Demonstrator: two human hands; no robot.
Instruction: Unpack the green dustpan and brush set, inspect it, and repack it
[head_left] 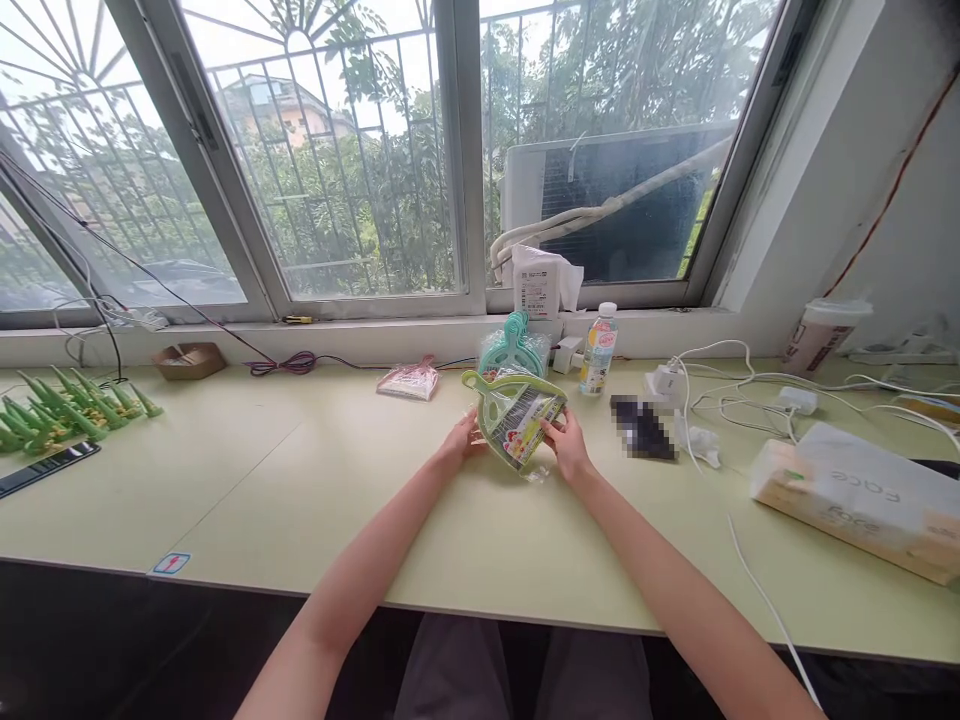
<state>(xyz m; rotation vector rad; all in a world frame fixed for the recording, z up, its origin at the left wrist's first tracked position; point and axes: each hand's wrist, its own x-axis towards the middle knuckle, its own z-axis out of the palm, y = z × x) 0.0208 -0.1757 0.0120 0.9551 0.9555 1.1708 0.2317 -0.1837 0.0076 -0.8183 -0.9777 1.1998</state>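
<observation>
A small lime-green dustpan and brush set (pixel 514 420), wrapped in clear plastic with a printed label, is held tilted just above the table. My left hand (pixel 463 440) grips its left edge, the fingers partly hidden behind it. My right hand (pixel 568 447) closes on the right edge, thumb over the label. Just behind the set stand teal dustpans (pixel 516 345) in clear wrapping, partly covered by it. To the left, a wrapped pink and white set (pixel 409 380) lies flat on the pale table (pixel 300 480).
A drink bottle (pixel 599 350), a pixelated dark object (pixel 643 428), white cables and a tissue pack (pixel 862 500) are on the right. At left are green spiky items (pixel 67 410), a dark flat strip (pixel 49 468) and a cardboard tray (pixel 189 361). Windows line the back.
</observation>
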